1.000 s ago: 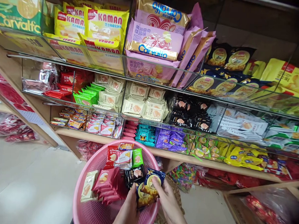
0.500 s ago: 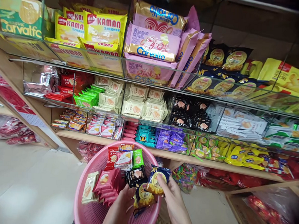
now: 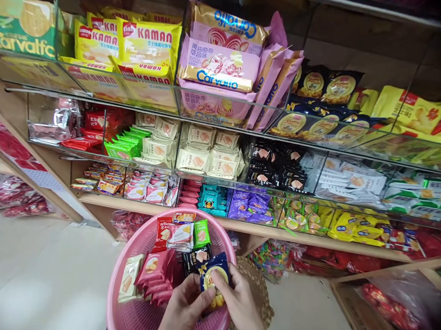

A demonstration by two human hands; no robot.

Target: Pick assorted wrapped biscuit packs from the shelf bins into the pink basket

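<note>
Over the right side of a pink plastic basket [image 3: 120, 278], both hands hold a dark blue and yellow cookie packet [image 3: 215, 270]. My left hand [image 3: 185, 303] grips its left edge with thumb and fingers. My right hand [image 3: 241, 296] closes on its right side, thumb across the front. Whether a second packet lies behind it is hidden. Inside the basket are a stack of pink-red packets [image 3: 157, 275], a cream packet [image 3: 130, 278], a red packet [image 3: 163, 233], a white packet [image 3: 181, 237], a green packet [image 3: 201, 234] and a black packet [image 3: 190, 263].
A shelf unit with clear bins [image 3: 205, 176] of wrapped snacks spans the view ahead. A woven round seat [image 3: 261, 297] stands right of the basket. Bagged sweets [image 3: 271, 256] sit under the shelf, and a cardboard box [image 3: 368, 310] is at the right.
My right hand has brought its blue packet left and down to my left hand, over the blue packet there. Both hands now meet on it. The view has shifted slightly.
</note>
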